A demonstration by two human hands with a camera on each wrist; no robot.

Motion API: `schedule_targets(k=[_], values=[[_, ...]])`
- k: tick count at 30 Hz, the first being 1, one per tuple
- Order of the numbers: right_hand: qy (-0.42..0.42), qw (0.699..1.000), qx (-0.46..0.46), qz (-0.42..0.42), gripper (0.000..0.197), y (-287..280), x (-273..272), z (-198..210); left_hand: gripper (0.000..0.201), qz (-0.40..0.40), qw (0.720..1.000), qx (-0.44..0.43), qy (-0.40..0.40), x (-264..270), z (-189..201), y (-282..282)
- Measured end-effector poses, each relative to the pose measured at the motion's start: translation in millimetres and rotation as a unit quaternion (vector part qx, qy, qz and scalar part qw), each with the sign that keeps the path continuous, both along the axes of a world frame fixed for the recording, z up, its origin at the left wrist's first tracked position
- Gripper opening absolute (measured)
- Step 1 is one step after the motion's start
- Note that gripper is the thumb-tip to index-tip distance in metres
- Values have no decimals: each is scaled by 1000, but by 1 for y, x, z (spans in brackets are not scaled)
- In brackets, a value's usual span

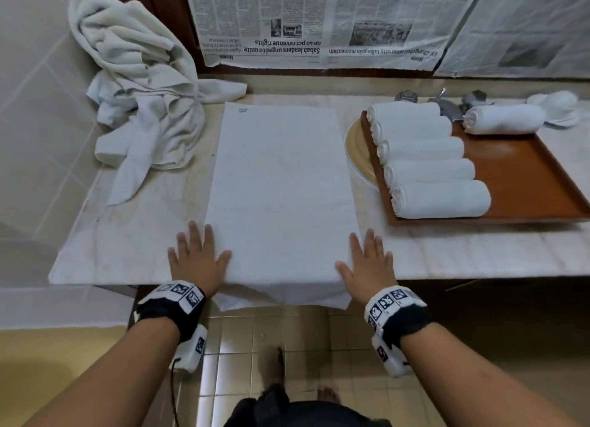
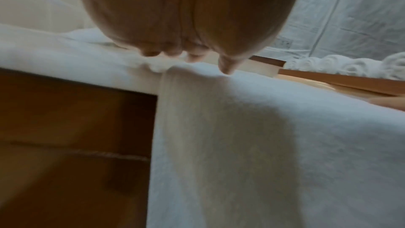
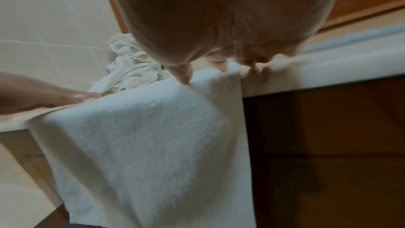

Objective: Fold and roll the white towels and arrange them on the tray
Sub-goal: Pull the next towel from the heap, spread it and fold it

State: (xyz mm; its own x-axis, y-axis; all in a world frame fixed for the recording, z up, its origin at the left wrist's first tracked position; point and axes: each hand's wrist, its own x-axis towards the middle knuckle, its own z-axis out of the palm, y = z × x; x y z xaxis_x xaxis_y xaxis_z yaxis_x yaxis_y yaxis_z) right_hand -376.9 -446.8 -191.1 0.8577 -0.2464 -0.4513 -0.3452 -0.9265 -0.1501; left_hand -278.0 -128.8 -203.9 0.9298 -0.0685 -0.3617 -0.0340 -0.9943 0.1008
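Under both flat hands (image 1: 198, 258), folded towel (image 1: 281, 184).

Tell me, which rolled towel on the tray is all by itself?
The rolled towel at the tray's far right corner. It lies apart, while the other five rolls sit side by side in a row along the left edge of the tray.

upside-down newspaper (image 1: 287, 21) headline "Sabah leaders urged to unite", "Home"
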Motion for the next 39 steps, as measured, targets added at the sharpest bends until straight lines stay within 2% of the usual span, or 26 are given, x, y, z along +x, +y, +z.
schedule_targets(k=[2, 3, 5, 6, 7, 8, 10, 12, 14, 15, 17, 19, 21, 23, 25, 27, 28, 29, 31, 33, 35, 37, 39], values=[[-26, 999, 25, 33, 74, 14, 0, 6, 74, -63, 996, -31, -45, -9, 7, -25], [-32, 996, 52, 72, 74, 23, -1, 8, 76, -113, 990, -67, -42, -16, 9, -40], [-17, 984, 85, 159, 72, 37, -8, 7, 92, -200, 971, -127, 27, -32, 9, -61], [-6, 980, 80, 185, 71, 36, -12, 3, 103, -221, 965, -128, 61, -37, 6, -65], [-5, 980, 71, 188, 70, 30, -16, 1, 105, -222, 966, -103, 85, -40, 4, -64], [-10, 983, 65, 172, 69, 20, -19, 0, 96, -205, 971, -75, 95, -40, 2, -57], [-32, 991, 64, 112, 66, -6, -23, 3, 72, -120, 988, -38, 89, -34, 0, -36], [-53, 996, 46, 51, 63, -30, -22, 11, 67, -1, 997, -19, 70, -24, 2, -11], [-67, 998, 15, 10, 65, -38, -18, 17, 69, 60, 998, -3, 24, -20, 8, -5], [-75, 997, 16, 5, 67, -33, -15, 18, 70, 40, 999, 1, -8, -22, 13, -13], [-77, 994, 49, 59, 71, -10, -8, 20, 71, -63, 996, -49, -32, -30, 18, -42], [-51, 982, 81, 162, 72, 15, -5, 15, 67, -167, 980, -106, 28, -40, 18, -70], [-11, 974, 78, 214, 74, 19, -7, 6, 62, -185, 973, -99, 98, -44, 11, -72], [11, 982, 56, 179, 77, 0, -6, 1, 64, -134, 984, -59, 99, -36, 5, -47], [25, 994, 37, 99, 82, -25, -4, 1, 69, -26, 997, -15, 68, -27, -4, -11], [25, 999, 13, 46, 85, -36, 0, 4, 75, 91, 995, -9, 40, -22, -4, 15], [14, 999, 10, 39, 86, -32, 3, 5, 77, 121, 992, -20, 24, -21, -4, 18], [-1, 999, 14, 47, 86, -21, 6, 7, 80, 117, 993, -29, -2, -20, -3, 14], [-28, 993, 39, 108, 82, 9, 12, 11, 89, 48, 997, -50, -30, -17, 4, -11], [-18, 980, 76, 182, 77, 34, 15, 9, 90, -57, 995, -81, -6, -16, 7, -38], [12, 974, 72, 213, 74, 37, 18, 3, 77, -148, 982, -97, 58, -16, 5, -48], [26, 985, 46, 164, 74, 17, 23, -1, 68, -156, 982, -59, 90, -3, 0, -25], [32, 997, 18, 71, 74, -11, 30, -1, 67, -80, 994, -17, 75, 14, -8, 13]])
